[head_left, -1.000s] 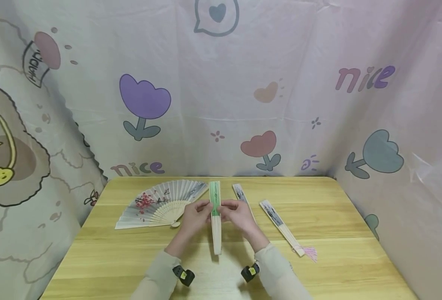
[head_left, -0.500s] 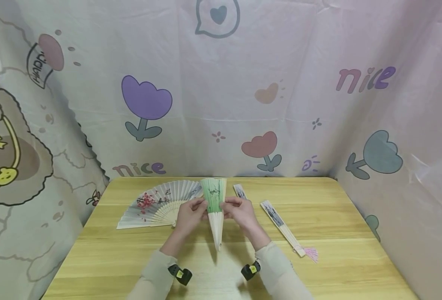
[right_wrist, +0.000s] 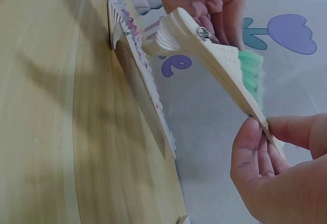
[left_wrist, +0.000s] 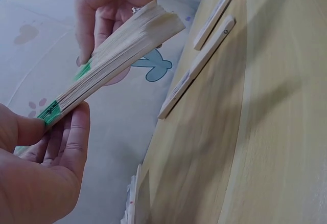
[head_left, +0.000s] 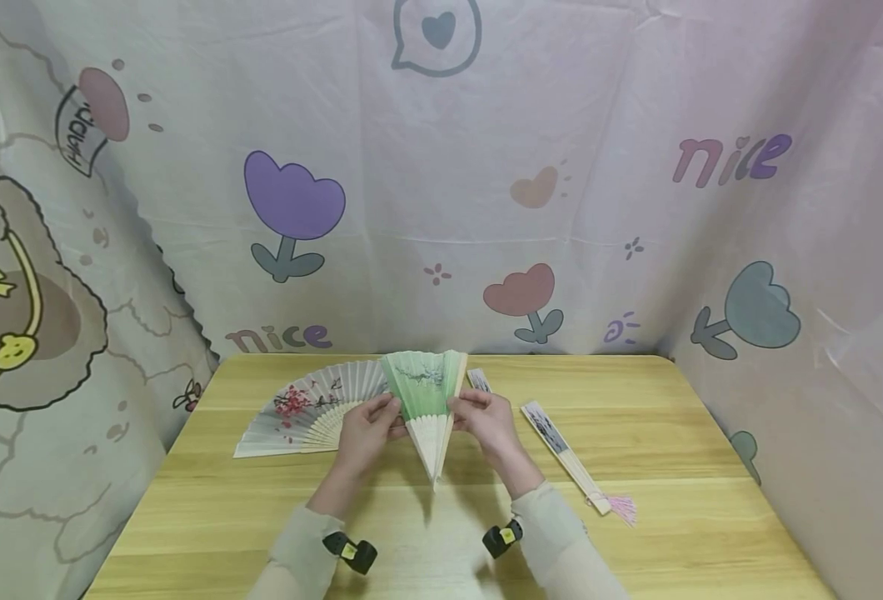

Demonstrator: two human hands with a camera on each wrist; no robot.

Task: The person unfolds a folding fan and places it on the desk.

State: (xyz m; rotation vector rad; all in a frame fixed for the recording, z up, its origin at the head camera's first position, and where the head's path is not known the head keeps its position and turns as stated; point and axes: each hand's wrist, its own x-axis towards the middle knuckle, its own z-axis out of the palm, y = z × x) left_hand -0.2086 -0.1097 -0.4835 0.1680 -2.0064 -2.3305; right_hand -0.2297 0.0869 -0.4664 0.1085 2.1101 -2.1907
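A green folding fan (head_left: 422,387) with pale ribs is partly spread between my two hands, its pivot end pointing down toward me. My left hand (head_left: 365,432) pinches its left edge between thumb and fingers. At the opposite edge, my right hand (head_left: 492,427) grips the outer rib the same way. The right wrist view shows the pale guard rib (right_wrist: 225,75) running from the rivet to my fingers. Behind my left hand lies a spread grey fan (head_left: 291,412) with red blossoms, partly covered by the hand and the green fan.
A closed folding fan (head_left: 565,454) with a pink tassel (head_left: 622,509) lies on the right of the wooden table (head_left: 681,542). Another closed fan (head_left: 478,380) is mostly hidden behind my right hand. A printed curtain (head_left: 411,208) hangs along the back and sides.
The green fan was closed a second ago and has spread into a wedge. My left hand has moved left with its edge, my right hand slightly right.
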